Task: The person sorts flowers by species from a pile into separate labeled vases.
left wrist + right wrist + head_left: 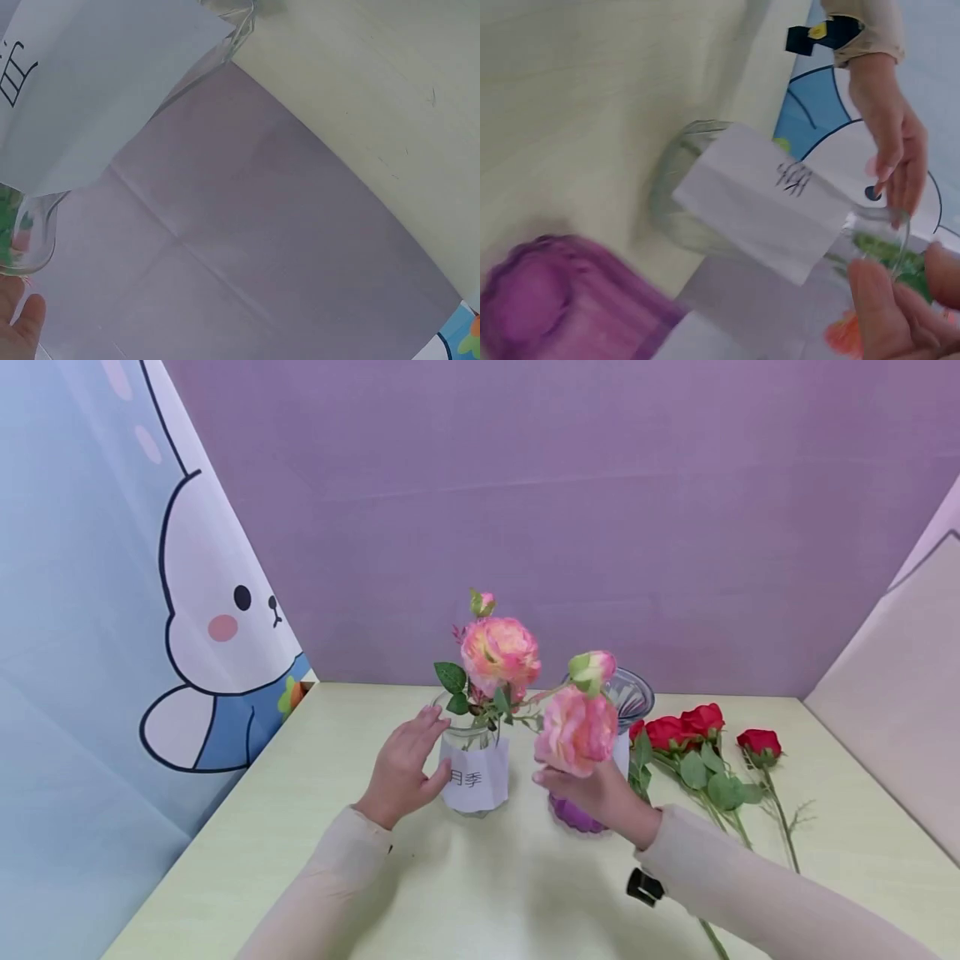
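Observation:
Pink peonies [501,652] with buds and leaves stand in a clear glass jar [676,187], and one pink bloom [576,731] leans out to the right. A white paper label [474,777] with black handwriting wraps the jar. My left hand [408,766] is at the jar's left side, fingers extended, fingertips right at the rim. My right hand [600,797] is just below and behind the leaning bloom, which partly covers it. In the right wrist view its thumb and fingers [877,300] are apart, with nothing seen gripped between them.
Beside my right hand stands a purple glass vase [577,814] with a flared rim and white label. Several red roses [675,731] lie on the pale table [480,893] to the right. A purple cloth backdrop [570,527] rises behind, with a rabbit-printed cloth [217,568] at left.

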Action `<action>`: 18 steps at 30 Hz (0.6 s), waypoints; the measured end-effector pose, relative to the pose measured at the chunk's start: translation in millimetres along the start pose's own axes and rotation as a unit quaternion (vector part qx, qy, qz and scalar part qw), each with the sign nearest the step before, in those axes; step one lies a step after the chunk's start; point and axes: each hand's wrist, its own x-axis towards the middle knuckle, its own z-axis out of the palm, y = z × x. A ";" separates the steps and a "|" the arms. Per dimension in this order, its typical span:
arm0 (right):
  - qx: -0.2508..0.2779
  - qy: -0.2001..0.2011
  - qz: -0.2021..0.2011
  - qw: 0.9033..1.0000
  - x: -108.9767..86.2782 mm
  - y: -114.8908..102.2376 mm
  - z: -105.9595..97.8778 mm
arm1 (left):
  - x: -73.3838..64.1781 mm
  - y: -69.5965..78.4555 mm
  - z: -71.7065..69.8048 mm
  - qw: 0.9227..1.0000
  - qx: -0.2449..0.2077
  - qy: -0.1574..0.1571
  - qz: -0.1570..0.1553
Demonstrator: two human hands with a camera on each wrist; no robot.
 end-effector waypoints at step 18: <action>-0.145 -0.146 0.245 0.948 -69.0 54.6 -80.5 | 6.4 37.0 24.8 0.966 0.089 0.134 0.203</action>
